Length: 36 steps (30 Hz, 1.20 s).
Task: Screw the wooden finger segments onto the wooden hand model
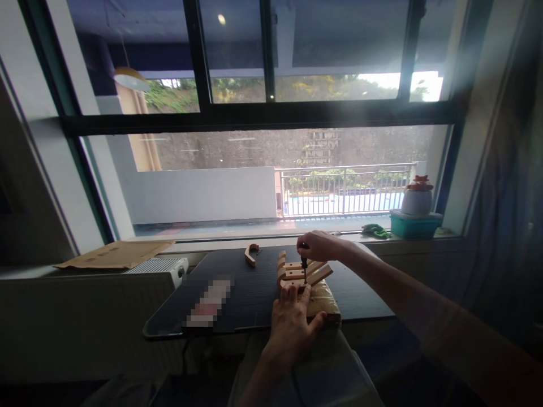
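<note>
1. Right hand (316, 246) grips an upright screwdriver (304, 262), apparently for straight turning over the wooden slats (292, 275), lower centre.
2. Left hand (292, 319), fingers spread, rests against the slats' near edge, probably steadying them.

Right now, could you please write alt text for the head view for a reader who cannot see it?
A right hand holds a screwdriver upright at a slatted wooden piece, which the left hand touches, at a dark table before a window.

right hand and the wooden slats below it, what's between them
A dark-handled screwdriver, held in the right hand, points down at the wooden slats; the head view shows it.
</note>
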{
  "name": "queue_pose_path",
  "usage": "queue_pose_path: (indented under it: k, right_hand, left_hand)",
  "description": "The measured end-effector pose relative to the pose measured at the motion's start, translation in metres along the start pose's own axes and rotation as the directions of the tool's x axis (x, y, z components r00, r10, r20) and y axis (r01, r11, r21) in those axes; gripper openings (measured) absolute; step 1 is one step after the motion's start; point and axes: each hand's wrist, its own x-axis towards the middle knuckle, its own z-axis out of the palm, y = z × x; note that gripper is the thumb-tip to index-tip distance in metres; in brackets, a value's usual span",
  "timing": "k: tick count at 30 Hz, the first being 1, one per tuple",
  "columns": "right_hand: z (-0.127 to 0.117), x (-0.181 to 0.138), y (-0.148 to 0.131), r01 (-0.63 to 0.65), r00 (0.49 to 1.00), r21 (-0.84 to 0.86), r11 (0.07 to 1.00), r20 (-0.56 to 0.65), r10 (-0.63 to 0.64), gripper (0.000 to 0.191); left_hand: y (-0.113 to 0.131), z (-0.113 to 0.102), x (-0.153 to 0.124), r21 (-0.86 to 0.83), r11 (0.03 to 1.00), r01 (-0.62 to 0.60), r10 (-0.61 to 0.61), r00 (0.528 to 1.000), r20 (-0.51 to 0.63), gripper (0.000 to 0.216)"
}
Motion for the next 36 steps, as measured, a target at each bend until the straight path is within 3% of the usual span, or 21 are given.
queue_pose_path:
  k: [4, 16, 26, 36]
  right_hand:
    - [0.001, -0.003, -0.002, 0.019, 1.0, 0.002, 1.0, -0.012, -0.019, 0.026]
    - [0.011, 0.009, -0.001, -0.138, 0.99, -0.013, 0.99, -0.01, 0.138, 0.028]
    - [-0.005, -0.01, 0.005, 0.075, 0.997, -0.051, 0.996, 0.02, -0.074, 0.025]
    - [0.008, -0.001, 0.002, -0.014, 1.0, -0.113, 0.993, 0.011, 0.015, 0.028]
  left_hand:
    - [0.001, -0.003, 0.001, 0.007, 1.0, 0.004, -0.004, 1.0, 0.015, 0.064]
    - [0.002, -0.004, 0.0, -0.015, 1.0, 0.021, -0.021, 0.999, 0.034, 0.064]
    - [0.002, -0.004, 0.0, 0.007, 1.0, 0.011, -0.011, 1.0, 0.028, 0.067]
    - [0.001, -0.004, 0.005, 0.028, 0.999, -0.024, 0.023, 0.999, 0.03, 0.069]
